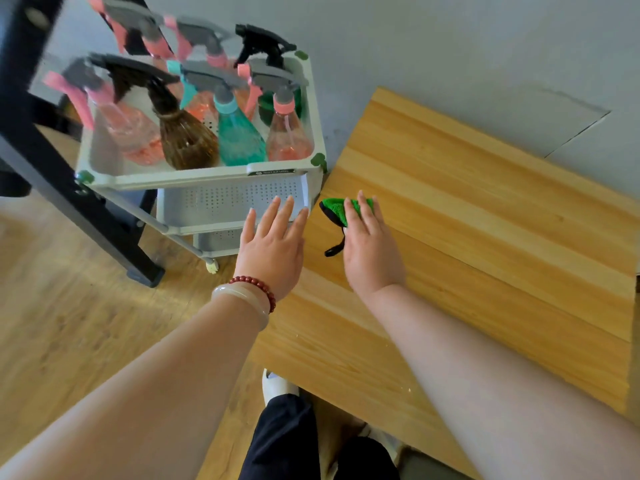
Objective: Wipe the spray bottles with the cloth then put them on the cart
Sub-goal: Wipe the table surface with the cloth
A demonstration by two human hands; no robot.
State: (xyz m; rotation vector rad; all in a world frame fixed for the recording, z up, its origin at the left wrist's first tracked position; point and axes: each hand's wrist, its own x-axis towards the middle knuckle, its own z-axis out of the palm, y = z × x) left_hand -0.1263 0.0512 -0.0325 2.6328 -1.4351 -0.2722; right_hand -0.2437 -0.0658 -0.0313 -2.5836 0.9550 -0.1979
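Note:
Several spray bottles stand in the top tray of the white cart [207, 176]: pink ones [289, 140], a brown one [185, 140], a teal one [239, 136] and a green one with a black trigger [268, 105] at the back. A green cloth [334, 209] with a black edge and strap lies on the wooden table [485, 220] near its left corner. My right hand [372, 251] rests flat on the cloth with straight fingers. My left hand [273, 247] hovers open with spread fingers in front of the cart's middle tray, holding nothing.
The cart has perforated lower trays [235, 202] and a caster [212, 265], and stands against the table's left corner. A black metal frame [69, 174] leans at the left on the wooden floor. A grey wall runs behind. My legs and shoes are below.

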